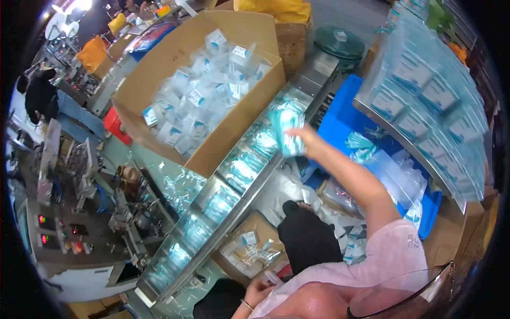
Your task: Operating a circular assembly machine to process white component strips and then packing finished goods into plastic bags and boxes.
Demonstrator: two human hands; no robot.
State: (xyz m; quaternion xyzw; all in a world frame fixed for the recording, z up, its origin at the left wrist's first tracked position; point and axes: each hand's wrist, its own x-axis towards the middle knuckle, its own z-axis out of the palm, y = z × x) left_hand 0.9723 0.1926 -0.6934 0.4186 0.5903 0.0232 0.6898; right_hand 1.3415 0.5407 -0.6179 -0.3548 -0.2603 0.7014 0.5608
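Note:
My right hand (pixel 307 139) reaches out over a long metal conveyor (pixel 241 210) and is shut on a bundle of teal packets (pixel 287 127), held just above the belt's far compartments. Several compartments along the belt hold similar teal packets (pixel 241 170). My left hand (pixel 256 292), with a bracelet on the wrist, stays low by my lap, its fingers curled on a small clear packet (pixel 272 277). Black trousers (pixel 308 239) and my pink sleeve (pixel 393 250) fill the lower right.
A big open cardboard box (pixel 255 106) full of clear packets stands left of the conveyor. A blue crate (pixel 340 125) with clear bags lies right of it, under a slanted shelf of packets (pixel 425 95). A smaller carton (pixel 249 250) sits below. Machinery (pixel 58 234) and another person (pixel 40 95) are at left.

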